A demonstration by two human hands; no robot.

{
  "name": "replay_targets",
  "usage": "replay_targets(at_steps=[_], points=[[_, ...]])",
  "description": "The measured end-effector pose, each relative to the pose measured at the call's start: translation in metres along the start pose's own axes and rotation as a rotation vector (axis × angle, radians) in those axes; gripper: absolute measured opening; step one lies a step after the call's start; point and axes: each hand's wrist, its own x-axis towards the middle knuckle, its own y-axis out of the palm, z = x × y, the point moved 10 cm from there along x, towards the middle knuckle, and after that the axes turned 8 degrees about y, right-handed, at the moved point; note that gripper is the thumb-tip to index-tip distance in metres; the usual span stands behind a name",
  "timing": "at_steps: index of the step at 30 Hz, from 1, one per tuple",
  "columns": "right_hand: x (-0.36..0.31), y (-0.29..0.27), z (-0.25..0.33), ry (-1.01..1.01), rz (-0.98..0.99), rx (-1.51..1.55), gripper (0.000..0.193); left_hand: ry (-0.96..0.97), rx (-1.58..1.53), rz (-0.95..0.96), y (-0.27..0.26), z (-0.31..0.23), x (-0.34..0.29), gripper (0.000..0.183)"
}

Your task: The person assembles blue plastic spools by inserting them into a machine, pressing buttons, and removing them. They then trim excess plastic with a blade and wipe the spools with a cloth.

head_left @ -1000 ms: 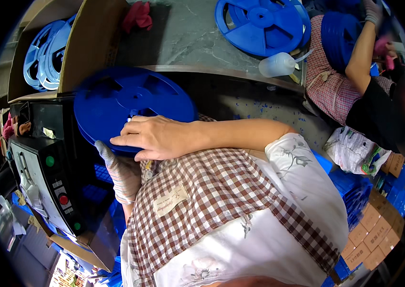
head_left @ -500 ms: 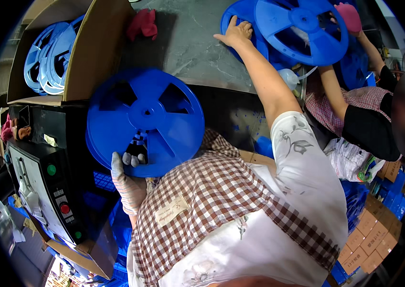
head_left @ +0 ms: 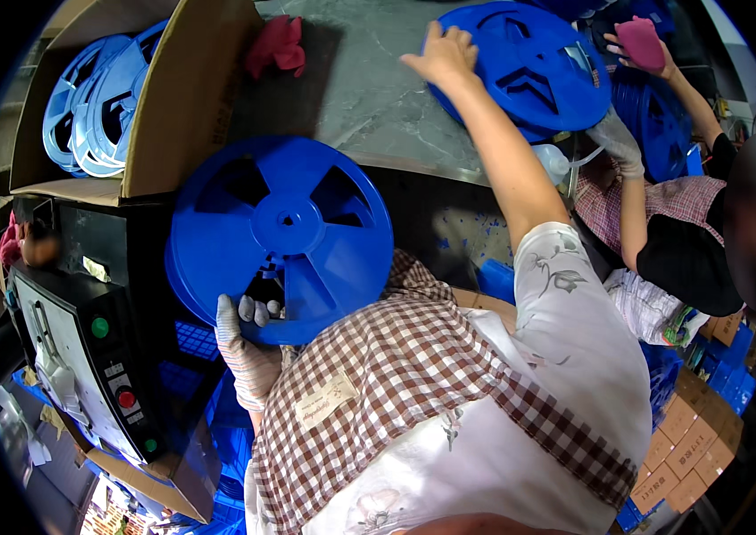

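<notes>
My gloved left hand (head_left: 251, 343) is closed on the lower rim of a large blue plastic reel (head_left: 329, 267), fingers through one of its cutouts. The reel is held up against my apron, and a second flange shows behind its left edge. At the table's far side, my bare right hand (head_left: 447, 55) has its fingers stretched out at the left rim of another blue reel (head_left: 534, 58). Whether the fingertips press on it is hard to see. Across from me, a co-worker's gloved hand (head_left: 617, 143) is beside that reel; the other lifts a pink pad (head_left: 642, 45).
An open cardboard box (head_left: 186, 98) with lighter blue reels (head_left: 97, 116) stands at the left. Below it is a machine (head_left: 83, 357) with green and red buttons. A pink cloth (head_left: 276, 46) lies on the grey table (head_left: 351, 98), near a clear squeeze bottle (head_left: 552, 160).
The co-worker's tilted reel now lies flatter on the stack by my right hand. The co-worker's gloved hand has come out beside it, and the pink pad has moved away from it.
</notes>
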Motion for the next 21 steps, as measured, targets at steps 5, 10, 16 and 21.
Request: replay_targets(at_steps=[5,10,16,21], points=[[0.006,0.015,-0.094,0.145,-0.016,-0.187,0.096,-0.010,-0.089,0.064,0.010,0.006,-0.007,0.039],[0.018,0.030,-0.067,0.017,-0.052,-0.279,0.097,-0.012,-0.066,0.033,0.008,0.003,-0.010,0.040],[0.065,0.021,-0.082,0.042,0.093,-0.338,0.089,-0.010,-0.070,0.046,0.003,0.003,-0.007,0.040],[0.024,0.015,-0.048,-0.201,-0.032,-0.180,0.069,-0.014,-0.081,0.008,-0.002,0.003,-0.006,0.039]])
